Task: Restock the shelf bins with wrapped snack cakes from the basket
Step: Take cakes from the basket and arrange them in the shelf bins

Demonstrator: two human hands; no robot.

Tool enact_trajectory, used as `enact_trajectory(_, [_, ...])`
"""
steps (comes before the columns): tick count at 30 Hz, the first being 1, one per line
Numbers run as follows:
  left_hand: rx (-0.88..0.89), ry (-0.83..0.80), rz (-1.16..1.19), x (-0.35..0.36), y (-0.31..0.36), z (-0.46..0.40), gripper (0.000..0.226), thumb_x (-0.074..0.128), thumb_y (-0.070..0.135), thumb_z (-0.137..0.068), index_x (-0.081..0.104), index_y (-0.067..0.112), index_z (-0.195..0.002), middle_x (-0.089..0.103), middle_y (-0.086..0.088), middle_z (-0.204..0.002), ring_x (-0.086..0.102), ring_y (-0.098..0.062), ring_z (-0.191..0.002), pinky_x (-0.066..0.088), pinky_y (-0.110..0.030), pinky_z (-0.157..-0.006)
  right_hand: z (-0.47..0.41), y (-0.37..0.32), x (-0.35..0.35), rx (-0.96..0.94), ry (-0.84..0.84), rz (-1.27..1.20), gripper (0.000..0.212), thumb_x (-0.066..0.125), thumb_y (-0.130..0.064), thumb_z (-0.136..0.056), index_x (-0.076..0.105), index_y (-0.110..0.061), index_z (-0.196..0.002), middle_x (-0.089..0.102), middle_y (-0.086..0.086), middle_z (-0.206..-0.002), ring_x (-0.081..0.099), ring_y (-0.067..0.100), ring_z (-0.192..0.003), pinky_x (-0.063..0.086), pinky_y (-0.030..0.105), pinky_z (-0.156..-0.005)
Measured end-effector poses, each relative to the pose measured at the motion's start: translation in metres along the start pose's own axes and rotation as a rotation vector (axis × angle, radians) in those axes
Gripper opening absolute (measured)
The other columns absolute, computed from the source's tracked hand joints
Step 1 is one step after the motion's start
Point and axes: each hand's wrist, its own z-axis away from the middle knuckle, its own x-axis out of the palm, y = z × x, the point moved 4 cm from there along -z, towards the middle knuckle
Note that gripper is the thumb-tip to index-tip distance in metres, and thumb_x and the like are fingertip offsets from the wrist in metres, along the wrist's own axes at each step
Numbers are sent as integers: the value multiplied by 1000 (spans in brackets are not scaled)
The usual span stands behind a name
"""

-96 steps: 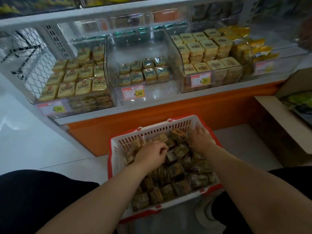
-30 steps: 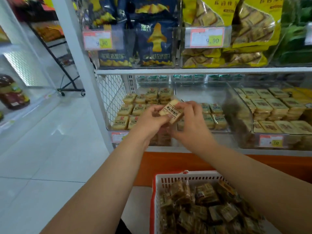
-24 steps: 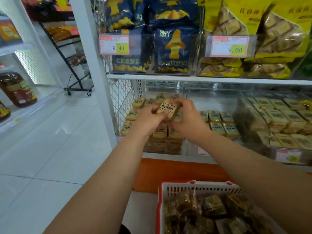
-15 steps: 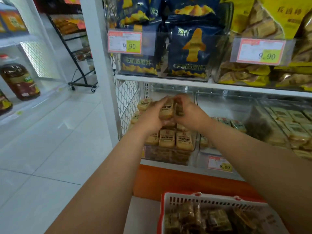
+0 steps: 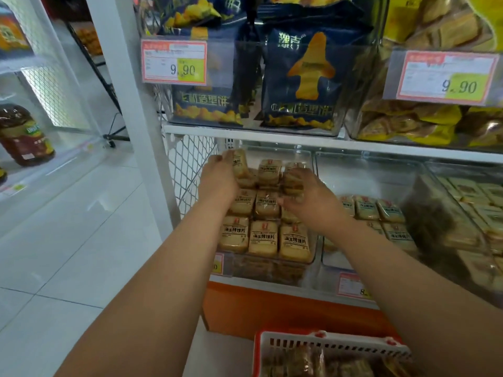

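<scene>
Both my hands reach into the left clear shelf bin [image 5: 272,270], which is stacked with rows of tan wrapped snack cakes [image 5: 263,237]. My left hand [image 5: 219,177] holds one wrapped cake [image 5: 240,165] upright at the bin's back left, fingers curled round it. My right hand [image 5: 309,195] lies over the cakes at the bin's right side, fingers bent down onto a stack there; whether it grips one is hidden. The white and red basket [image 5: 330,344] with darker wrapped cakes sits at the bottom edge below my arms.
A second clear bin [image 5: 353,183] to the right is partly filled with cakes [image 5: 367,210]. Blue snack bags [image 5: 302,80] and yellow bags [image 5: 424,123] fill the shelf above, low over my hands. A white upright post [image 5: 130,91] and wire mesh stand at left. White floor tiles spread left.
My hands have separated: the left carried the cake deeper to the bin's back left, the right moved off it onto the right-hand stacks. The view has moved closer to the bin.
</scene>
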Motion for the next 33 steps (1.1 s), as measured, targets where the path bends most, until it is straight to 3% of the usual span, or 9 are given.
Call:
enact_trajectory(4, [64,-88,-158,-2,3,-24,60,55,10,-90,41,19,-148,43,-18,-143,45,-37,-127,43,-44,-102,-4,3,3,0,-5,-40,63,70,-40,-87,43,-22,-140,54,4,-136,53,22,-122,45,41,-103])
enact_trajectory(6, [103,-206,-187,1,7,-31,62,57,12,-89,42,23,-148,43,-16,-145,46,-37,-128,42,-44,-106,-5,3,2,2,9,-61,59,69,-38,-88,45,-21,-139,54,3,-135,53,21,-121,45,39,-103])
enact_trajectory(8, [147,-277,-215,9,10,-35,58,58,13,-90,46,29,-144,49,-14,-140,52,-35,-122,47,-42,-100,-4,2,3,-8,15,-64,55,68,-36,-89,46,-22,-138,53,2,-135,53,20,-120,46,39,-103])
enact_trajectory(12, [169,-287,-284,25,11,-42,55,48,3,-91,47,24,-142,53,-17,-130,55,-37,-116,51,-43,-94,-4,3,2,-21,24,-43,49,67,-34,-90,48,-24,-135,53,1,-134,53,20,-119,46,40,-102])
enact_trajectory(15, [166,-273,-265,31,15,-44,50,55,10,-91,47,22,-139,54,-18,-128,55,-37,-116,49,-42,-94,-3,1,1,-29,26,-36,45,66,-33,-91,50,-24,-133,53,-1,-133,53,19,-119,45,41,-103])
enact_trajectory(21, [186,-379,-236,46,10,-47,83,55,7,-89,13,25,-158,36,-17,-155,31,-37,-141,25,-44,-116,-1,-2,0,-39,34,-21,44,65,-33,-91,51,-21,-131,55,0,-131,53,19,-118,45,42,-102])
enact_trajectory(26, [240,-424,-182,34,21,-40,74,65,28,-91,26,26,-154,25,-10,-161,8,-31,-151,8,-46,-120,1,-3,-2,-16,29,-11,44,64,-34,-92,50,-22,-132,53,0,-133,52,21,-119,45,43,-102])
enact_trajectory(30, [254,-370,-220,38,24,-37,68,63,52,-87,35,42,-148,22,-7,-162,11,-33,-150,17,-54,-118,1,-3,-2,-20,23,14,45,63,-34,-92,50,-18,-133,53,2,-133,52,22,-119,45,43,-101])
enact_trajectory(33, [267,-293,-219,39,30,-30,56,51,28,-99,32,44,-149,31,-2,-159,26,-32,-144,29,-50,-115,1,-2,-2,-20,11,49,46,62,-33,-93,49,-16,-134,53,4,-133,51,22,-120,44,43,-101])
